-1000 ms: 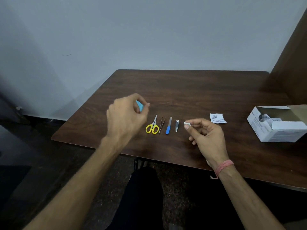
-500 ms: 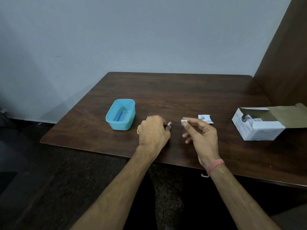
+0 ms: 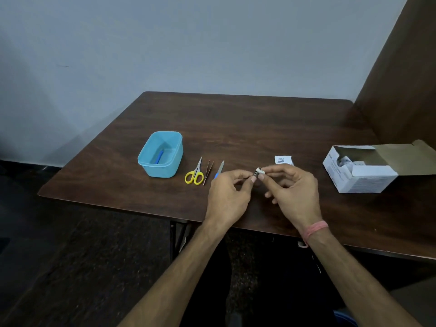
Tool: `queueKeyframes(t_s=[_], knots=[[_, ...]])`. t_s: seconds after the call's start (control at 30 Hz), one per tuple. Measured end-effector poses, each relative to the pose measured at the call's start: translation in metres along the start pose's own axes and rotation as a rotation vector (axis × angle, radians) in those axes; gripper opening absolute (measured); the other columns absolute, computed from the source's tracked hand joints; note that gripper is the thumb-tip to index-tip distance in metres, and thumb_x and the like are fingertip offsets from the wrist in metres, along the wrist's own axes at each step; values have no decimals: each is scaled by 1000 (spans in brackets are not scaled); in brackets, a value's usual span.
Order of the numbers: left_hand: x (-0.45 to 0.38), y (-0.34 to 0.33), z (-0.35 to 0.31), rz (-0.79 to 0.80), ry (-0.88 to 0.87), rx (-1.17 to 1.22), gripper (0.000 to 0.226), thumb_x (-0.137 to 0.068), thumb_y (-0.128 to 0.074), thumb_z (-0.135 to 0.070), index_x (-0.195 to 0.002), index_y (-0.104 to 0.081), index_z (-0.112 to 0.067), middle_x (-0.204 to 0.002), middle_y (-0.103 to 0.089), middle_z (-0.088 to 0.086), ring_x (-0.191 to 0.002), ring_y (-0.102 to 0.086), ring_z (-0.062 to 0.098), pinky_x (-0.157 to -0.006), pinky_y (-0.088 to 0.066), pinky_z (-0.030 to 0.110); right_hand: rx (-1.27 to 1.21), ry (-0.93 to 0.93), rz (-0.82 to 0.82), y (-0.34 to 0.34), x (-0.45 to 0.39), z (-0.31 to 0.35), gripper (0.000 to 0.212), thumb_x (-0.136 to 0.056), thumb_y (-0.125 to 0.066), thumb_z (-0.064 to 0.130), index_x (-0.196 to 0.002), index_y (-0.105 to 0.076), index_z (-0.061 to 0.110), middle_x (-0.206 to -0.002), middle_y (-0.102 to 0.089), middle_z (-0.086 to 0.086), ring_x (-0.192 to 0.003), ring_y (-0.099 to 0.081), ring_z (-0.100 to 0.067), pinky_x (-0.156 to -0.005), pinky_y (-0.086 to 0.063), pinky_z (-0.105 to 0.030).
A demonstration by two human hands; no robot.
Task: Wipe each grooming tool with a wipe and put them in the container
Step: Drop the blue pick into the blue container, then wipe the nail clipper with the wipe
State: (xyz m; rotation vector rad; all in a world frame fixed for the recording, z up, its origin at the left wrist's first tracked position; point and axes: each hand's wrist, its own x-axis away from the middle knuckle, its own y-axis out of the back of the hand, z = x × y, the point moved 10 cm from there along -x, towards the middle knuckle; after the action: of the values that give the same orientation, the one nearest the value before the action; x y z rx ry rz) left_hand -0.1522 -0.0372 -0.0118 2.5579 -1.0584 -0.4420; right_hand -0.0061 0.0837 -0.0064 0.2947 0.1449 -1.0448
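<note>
My left hand (image 3: 227, 197) pinches a small metal nail clipper (image 3: 255, 173) above the table. My right hand (image 3: 292, 192) pinches a small white wipe (image 3: 261, 171) against the clipper's tip. On the table to the left lie yellow-handled scissors (image 3: 194, 173), tweezers (image 3: 208, 171) and a blue-handled nail file (image 3: 219, 169), partly hidden by my left hand. A light blue container (image 3: 162, 154) stands further left with a blue tool (image 3: 160, 156) inside.
A torn white wipe sachet (image 3: 283, 160) lies behind my right hand. An open white cardboard box (image 3: 361, 168) sits at the right of the dark wooden table (image 3: 236, 123). A brown panel rises at the far right; the near table edge is under my wrists.
My left hand dropped from near the container to the tool row, picked up the nail clipper and lifted it to the wipe held by my right hand.
</note>
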Motion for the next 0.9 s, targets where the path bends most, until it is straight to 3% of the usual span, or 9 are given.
queueKeyframes(t_s=[0.13,0.27,0.47,0.57,0.7,0.9], knots=[[2,0,2,-6,-4,136,15,-107,-74,-21,-109,-89,-25,-94,-86,-18,-99,-80,-2,-99,-64,36,63,26,-91,11,1,0,14,-92,-89,16,-95,-84,28,-86,-82,6,-55,-73,-24,-55,-58,-35],[2,-3,4,2,-30,172,15,-107,-75,-18,-106,-89,-24,-95,-86,-16,-99,-81,0,-100,-65,38,277,173,-132,10,4,11,11,-87,-91,23,-92,-87,32,-61,-71,7,-47,-62,-18,-56,-56,-39],[3,1,4,-33,-56,164,25,-102,-77,-10,-105,-87,-33,-97,-85,-22,-99,-78,-7,-94,-63,23,505,405,-83,-6,15,25,17,-87,-87,15,-99,-88,27,-97,-80,15,-58,-52,5,-65,-58,-30],[1,1,7,-39,-57,179,33,-100,-73,-7,-105,-85,-37,-101,-86,-18,-103,-80,-2,-99,-65,34,575,483,-80,-14,23,30,18,-88,-85,15,-101,-88,27,-101,-79,14,-66,-48,8,-64,-58,-31],[3,-7,6,13,-63,151,30,-98,-71,-4,-113,-89,-23,-101,-86,-17,-103,-81,0,-102,-65,39,568,450,-215,5,17,33,11,-87,-86,14,-95,-86,21,-99,-80,10,-62,-60,-4,-62,-60,-37],[2,-4,4,10,-73,128,28,-101,-70,-5,-112,-89,-21,-103,-86,-16,-101,-80,-1,-99,-65,34,702,557,-26,-20,25,38,10,-92,-79,18,-99,-84,24,-100,-76,11,-70,-71,-17,-57,-58,-39]])
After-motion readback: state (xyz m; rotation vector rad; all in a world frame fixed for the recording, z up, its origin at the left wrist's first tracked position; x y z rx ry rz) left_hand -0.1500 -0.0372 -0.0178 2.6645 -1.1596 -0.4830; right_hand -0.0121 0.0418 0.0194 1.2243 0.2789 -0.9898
